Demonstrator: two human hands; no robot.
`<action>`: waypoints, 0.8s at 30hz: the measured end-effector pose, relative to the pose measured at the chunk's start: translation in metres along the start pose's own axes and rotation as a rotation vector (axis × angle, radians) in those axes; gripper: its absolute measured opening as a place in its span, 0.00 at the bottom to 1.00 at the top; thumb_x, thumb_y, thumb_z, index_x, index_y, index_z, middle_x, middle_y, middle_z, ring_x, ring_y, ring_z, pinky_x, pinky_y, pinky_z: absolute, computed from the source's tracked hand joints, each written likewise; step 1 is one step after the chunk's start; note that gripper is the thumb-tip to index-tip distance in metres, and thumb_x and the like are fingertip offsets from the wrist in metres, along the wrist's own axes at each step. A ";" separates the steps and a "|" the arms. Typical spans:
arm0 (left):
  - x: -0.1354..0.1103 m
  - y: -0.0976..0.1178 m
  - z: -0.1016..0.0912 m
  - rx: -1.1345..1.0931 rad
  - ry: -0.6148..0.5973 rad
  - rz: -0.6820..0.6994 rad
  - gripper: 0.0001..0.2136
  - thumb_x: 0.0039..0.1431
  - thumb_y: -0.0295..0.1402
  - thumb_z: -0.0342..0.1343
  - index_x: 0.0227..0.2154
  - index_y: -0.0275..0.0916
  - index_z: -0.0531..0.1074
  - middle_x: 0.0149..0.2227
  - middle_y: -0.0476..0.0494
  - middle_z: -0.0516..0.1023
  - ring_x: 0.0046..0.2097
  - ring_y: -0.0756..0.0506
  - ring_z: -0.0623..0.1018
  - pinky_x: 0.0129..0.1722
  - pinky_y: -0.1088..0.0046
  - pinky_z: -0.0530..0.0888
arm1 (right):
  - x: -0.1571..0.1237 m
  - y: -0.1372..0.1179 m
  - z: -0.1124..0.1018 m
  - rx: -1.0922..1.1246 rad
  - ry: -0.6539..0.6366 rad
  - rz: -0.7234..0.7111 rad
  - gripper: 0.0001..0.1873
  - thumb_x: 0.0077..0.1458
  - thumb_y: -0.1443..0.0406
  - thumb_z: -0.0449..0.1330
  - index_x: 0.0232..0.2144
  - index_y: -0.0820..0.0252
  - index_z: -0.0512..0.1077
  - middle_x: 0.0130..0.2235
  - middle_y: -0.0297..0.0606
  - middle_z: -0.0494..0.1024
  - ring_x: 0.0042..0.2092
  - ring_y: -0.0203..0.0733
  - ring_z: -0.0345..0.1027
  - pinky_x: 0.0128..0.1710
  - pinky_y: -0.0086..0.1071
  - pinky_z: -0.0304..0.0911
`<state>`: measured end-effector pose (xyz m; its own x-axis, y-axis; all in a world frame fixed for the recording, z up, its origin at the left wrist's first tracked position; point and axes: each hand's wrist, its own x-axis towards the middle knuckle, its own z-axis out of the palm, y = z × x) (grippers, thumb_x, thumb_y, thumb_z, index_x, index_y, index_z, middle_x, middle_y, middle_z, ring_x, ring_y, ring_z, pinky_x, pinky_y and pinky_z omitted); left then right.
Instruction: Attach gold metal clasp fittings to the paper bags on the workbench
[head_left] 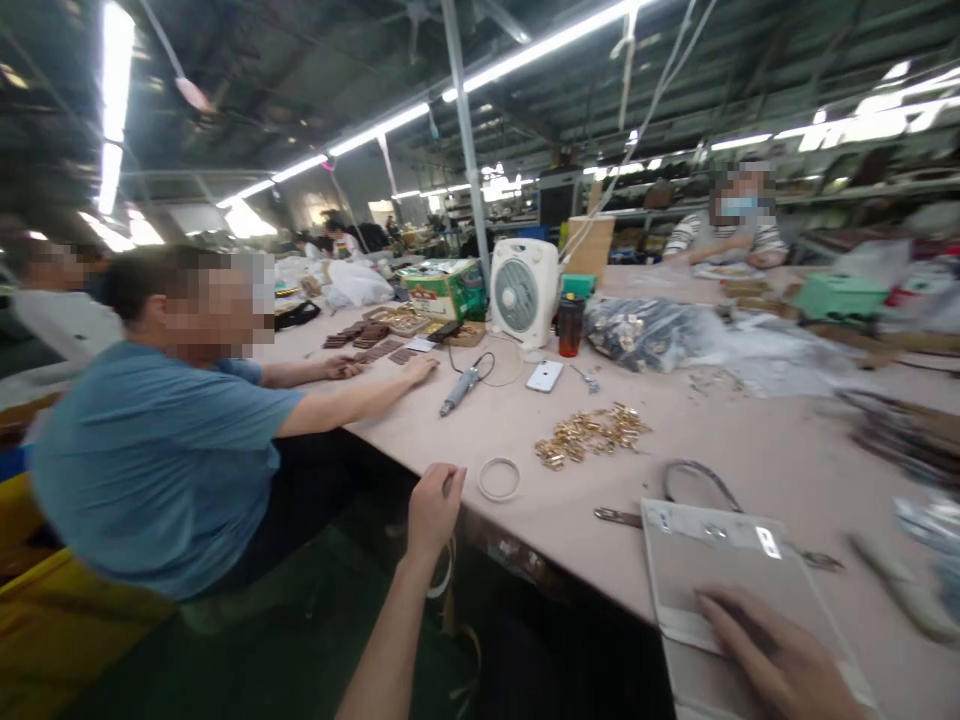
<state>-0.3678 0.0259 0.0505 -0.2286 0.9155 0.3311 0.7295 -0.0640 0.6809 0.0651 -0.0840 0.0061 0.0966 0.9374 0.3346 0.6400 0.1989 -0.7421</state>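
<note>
My left hand [436, 508] is at the table's near edge, its fingers curled closed; whatever is inside them, if anything, is hidden. Just right of it, a pale ring like a tape roll [480, 482] lies flat on the table. My right hand [784, 655] rests on a flat, clear plastic-covered bag [720, 575] with its fingers stretched out. A dark loop handle [701, 468] shows beyond the bag's top edge, and a brown strap [618, 516] sticks out to its left. Beyond lies a pile of gold metal fittings [589, 435].
A grey handheld tool [459, 390], a phone [544, 376], a white fan [523, 295] and a dark cup [571, 325] stand or lie farther back. A co-worker in a blue shirt [165, 450] sits at left, arms on the table. Plastic bags [652, 335] fill the back right.
</note>
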 end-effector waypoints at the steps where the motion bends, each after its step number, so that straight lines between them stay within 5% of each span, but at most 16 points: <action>1: -0.010 0.019 0.008 -0.084 -0.047 0.077 0.13 0.70 0.43 0.53 0.35 0.40 0.75 0.36 0.45 0.78 0.41 0.45 0.76 0.45 0.71 0.70 | -0.001 -0.007 -0.004 0.021 -0.013 0.020 0.18 0.56 0.47 0.64 0.35 0.51 0.83 0.37 0.41 0.85 0.34 0.49 0.81 0.35 0.37 0.78; 6: -0.065 0.112 0.044 -0.398 -0.427 0.222 0.11 0.69 0.40 0.56 0.34 0.40 0.77 0.36 0.46 0.80 0.39 0.47 0.76 0.42 0.74 0.70 | 0.004 -0.051 -0.023 0.139 0.033 -0.044 0.12 0.66 0.57 0.60 0.44 0.55 0.78 0.36 0.39 0.80 0.34 0.42 0.76 0.36 0.34 0.74; 10: -0.096 0.161 0.066 -0.511 -0.656 0.254 0.11 0.70 0.39 0.56 0.35 0.40 0.79 0.34 0.49 0.81 0.37 0.48 0.77 0.40 0.75 0.71 | 0.005 -0.077 -0.048 0.105 -0.048 -0.170 0.13 0.66 0.62 0.62 0.52 0.52 0.75 0.46 0.41 0.79 0.41 0.42 0.76 0.43 0.36 0.74; 15: -0.110 0.188 0.082 -0.550 -0.724 0.360 0.08 0.69 0.35 0.58 0.36 0.41 0.80 0.34 0.50 0.83 0.37 0.49 0.79 0.41 0.75 0.71 | 0.004 -0.086 -0.075 -0.023 -0.162 -0.236 0.18 0.64 0.61 0.65 0.56 0.51 0.73 0.50 0.42 0.79 0.49 0.45 0.75 0.49 0.37 0.74; 20: -0.115 0.202 0.086 -0.499 -0.732 0.521 0.09 0.70 0.34 0.56 0.37 0.41 0.80 0.36 0.48 0.83 0.39 0.47 0.80 0.42 0.74 0.73 | 0.003 -0.082 -0.082 -0.029 -0.234 -0.242 0.07 0.68 0.63 0.61 0.45 0.53 0.78 0.41 0.39 0.82 0.43 0.42 0.77 0.43 0.33 0.73; 24: -0.117 0.206 0.087 -0.434 -0.736 0.585 0.11 0.72 0.36 0.54 0.40 0.41 0.81 0.36 0.46 0.84 0.39 0.46 0.81 0.42 0.72 0.75 | 0.001 -0.077 -0.084 -0.023 -0.244 -0.203 0.09 0.68 0.63 0.61 0.49 0.53 0.77 0.41 0.39 0.82 0.42 0.42 0.77 0.43 0.35 0.73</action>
<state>-0.1350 -0.0603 0.0953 0.6442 0.7020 0.3037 0.2711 -0.5809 0.7675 0.0796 -0.1221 0.1126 -0.2190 0.9208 0.3227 0.6450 0.3848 -0.6602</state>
